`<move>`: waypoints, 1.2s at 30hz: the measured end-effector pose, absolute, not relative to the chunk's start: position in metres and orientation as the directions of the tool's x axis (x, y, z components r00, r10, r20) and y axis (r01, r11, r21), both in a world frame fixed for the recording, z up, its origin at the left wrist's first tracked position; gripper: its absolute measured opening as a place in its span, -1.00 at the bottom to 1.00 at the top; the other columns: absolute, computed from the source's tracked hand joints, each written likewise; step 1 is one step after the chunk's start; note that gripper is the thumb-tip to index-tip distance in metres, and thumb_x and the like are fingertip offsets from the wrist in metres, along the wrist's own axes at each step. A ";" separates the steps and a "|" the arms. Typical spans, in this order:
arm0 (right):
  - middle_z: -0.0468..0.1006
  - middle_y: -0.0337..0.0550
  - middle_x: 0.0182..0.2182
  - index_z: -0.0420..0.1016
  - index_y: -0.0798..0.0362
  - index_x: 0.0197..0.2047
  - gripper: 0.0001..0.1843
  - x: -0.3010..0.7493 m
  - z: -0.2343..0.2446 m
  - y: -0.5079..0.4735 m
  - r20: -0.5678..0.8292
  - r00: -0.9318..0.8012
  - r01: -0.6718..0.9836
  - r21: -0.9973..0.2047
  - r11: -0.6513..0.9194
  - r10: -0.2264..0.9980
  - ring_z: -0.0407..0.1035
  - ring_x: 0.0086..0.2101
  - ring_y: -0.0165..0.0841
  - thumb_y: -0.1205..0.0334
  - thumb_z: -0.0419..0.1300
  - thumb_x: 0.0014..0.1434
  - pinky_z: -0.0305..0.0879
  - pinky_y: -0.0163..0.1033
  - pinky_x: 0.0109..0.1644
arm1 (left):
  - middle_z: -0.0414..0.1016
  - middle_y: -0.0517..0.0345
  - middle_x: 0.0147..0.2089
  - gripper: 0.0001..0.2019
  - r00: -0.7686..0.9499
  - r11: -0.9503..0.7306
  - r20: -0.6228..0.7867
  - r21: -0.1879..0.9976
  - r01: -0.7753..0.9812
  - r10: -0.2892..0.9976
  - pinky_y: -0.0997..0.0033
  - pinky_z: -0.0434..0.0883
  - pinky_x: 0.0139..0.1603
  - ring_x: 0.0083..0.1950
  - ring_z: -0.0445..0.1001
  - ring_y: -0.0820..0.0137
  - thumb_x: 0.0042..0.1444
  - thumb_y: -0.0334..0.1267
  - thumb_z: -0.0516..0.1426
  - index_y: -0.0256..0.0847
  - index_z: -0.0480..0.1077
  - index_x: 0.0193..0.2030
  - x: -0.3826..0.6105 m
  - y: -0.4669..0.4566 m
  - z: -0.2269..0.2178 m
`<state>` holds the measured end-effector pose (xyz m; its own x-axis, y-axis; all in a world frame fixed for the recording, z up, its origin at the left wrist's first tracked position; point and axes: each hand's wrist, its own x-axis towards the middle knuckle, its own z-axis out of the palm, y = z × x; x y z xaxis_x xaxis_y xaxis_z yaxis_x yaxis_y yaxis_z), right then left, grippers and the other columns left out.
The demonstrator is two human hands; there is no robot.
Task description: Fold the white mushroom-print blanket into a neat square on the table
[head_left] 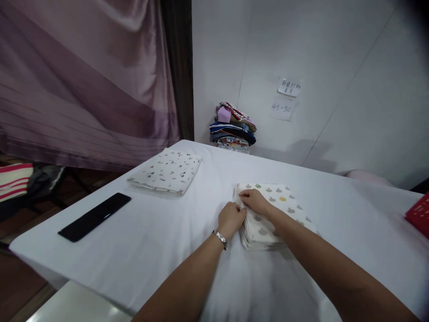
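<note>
A white folded cloth (291, 203) with grey animal-head prints and a few green and yellow ones lies on the white-covered table (157, 250). At its left edge, where several layers show, my left hand (231, 219) pinches the fabric; a silver bracelet is on that wrist. My right hand (254, 201) is just beyond it, fingers closed on the same edge from above. My right forearm crosses over the cloth and hides part of it. Another folded white cloth (167, 172) with small dark prints lies flat farther back on the left.
A long black flat object (95, 217) lies near the table's left edge. Behind the far edge stands a pile of folded clothes (233, 127) against the wall. Handwritten paper signs (283, 107) hang there. Something red (418, 217) sits at the right, and a purple curtain (94, 80) hangs left.
</note>
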<state>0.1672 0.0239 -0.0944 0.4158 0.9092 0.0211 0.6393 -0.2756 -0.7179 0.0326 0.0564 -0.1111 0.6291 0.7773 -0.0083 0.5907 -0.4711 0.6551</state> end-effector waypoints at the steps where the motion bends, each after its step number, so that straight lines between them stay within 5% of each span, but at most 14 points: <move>1: 0.50 -0.24 -0.55 0.53 0.12 -0.34 -0.75 0.166 -0.095 0.024 0.056 0.412 0.675 -0.689 -0.263 0.909 0.35 -0.48 -0.42 0.42 0.06 -0.05 0.25 -0.36 -0.34 | 0.47 0.08 -0.23 -0.76 0.629 -0.471 -0.012 0.652 0.594 0.777 0.43 0.19 -0.35 -0.24 0.41 0.36 0.07 -0.11 0.03 -0.20 0.43 -0.35 0.033 0.056 -0.111; 8: 0.47 -0.05 -0.08 0.48 0.11 -0.10 -0.65 0.182 -0.099 0.029 0.385 0.321 0.863 -0.495 -0.101 0.865 0.30 -0.05 -0.30 0.38 0.01 0.06 0.17 -0.20 0.06 | 0.47 0.09 -0.23 -0.78 0.625 -0.472 -0.007 0.649 0.597 0.781 0.43 0.21 -0.33 -0.24 0.41 0.37 0.06 -0.14 0.02 -0.19 0.42 -0.36 0.031 0.054 -0.108; 12: 0.21 0.04 0.18 0.23 0.13 0.18 -0.50 0.187 -0.107 0.037 0.203 0.200 0.953 -0.269 -0.142 0.959 0.01 0.18 -0.16 0.17 -0.02 0.19 -0.09 0.05 0.21 | 0.46 0.10 -0.24 -0.80 0.643 -0.493 -0.004 0.638 0.591 0.766 0.43 0.22 -0.32 -0.25 0.41 0.37 0.06 -0.16 0.02 -0.19 0.39 -0.38 0.031 0.054 -0.107; 16: 0.12 -0.02 0.23 0.09 0.08 0.25 -0.48 0.187 -0.113 0.044 0.078 0.178 0.966 -0.203 -0.160 0.981 -0.08 0.22 -0.16 0.11 -0.15 0.26 -0.19 0.11 0.23 | 0.44 0.06 -0.22 -0.80 0.659 -0.507 -0.012 0.628 0.590 0.752 0.43 0.22 -0.29 -0.21 0.40 0.35 0.06 -0.14 0.02 -0.20 0.38 -0.38 0.032 0.055 -0.107; 19: 0.09 -0.02 0.24 0.09 0.08 0.26 -0.46 0.189 -0.109 0.046 0.044 0.188 0.943 -0.286 -0.168 0.981 -0.11 0.23 -0.15 0.09 -0.13 0.26 -0.21 0.11 0.24 | 0.45 0.07 -0.23 -0.80 0.657 -0.503 -0.015 0.630 0.592 0.753 0.44 0.21 -0.28 -0.21 0.40 0.35 0.04 -0.15 0.04 -0.21 0.39 -0.38 0.032 0.055 -0.109; 25: 0.30 -0.02 0.12 0.32 0.07 0.11 -0.54 0.174 -0.095 0.002 0.271 0.337 0.823 -0.549 -0.142 0.902 0.11 0.15 -0.23 0.08 -0.09 0.24 0.00 0.00 0.22 | 0.48 0.07 -0.23 -0.75 0.666 -0.498 -0.019 0.648 0.576 0.746 0.44 0.20 -0.33 -0.23 0.41 0.36 0.04 -0.08 0.04 -0.20 0.41 -0.37 0.032 0.059 -0.109; 31: 0.38 -0.02 0.04 0.29 0.01 0.09 -0.62 0.117 -0.094 -0.091 0.390 0.082 0.951 -0.307 0.045 0.917 0.17 0.10 -0.19 0.21 0.02 0.20 -0.04 0.12 0.19 | 0.50 0.07 -0.31 -0.74 0.682 -0.483 -0.051 0.668 0.566 0.730 0.45 0.18 -0.39 -0.32 0.41 0.37 0.01 -0.07 0.05 -0.21 0.43 -0.44 0.032 0.062 -0.108; 36: 0.38 0.03 -0.01 0.28 0.06 0.05 -0.59 0.100 -0.102 -0.111 0.411 0.024 0.977 -0.201 0.065 0.911 0.22 0.01 -0.18 0.39 0.02 0.11 0.15 0.03 0.07 | 0.51 0.11 -0.33 -0.75 0.681 -0.478 -0.049 0.676 0.561 0.730 0.47 0.20 -0.37 -0.33 0.40 0.39 0.01 -0.08 0.05 -0.19 0.42 -0.44 0.031 0.062 -0.106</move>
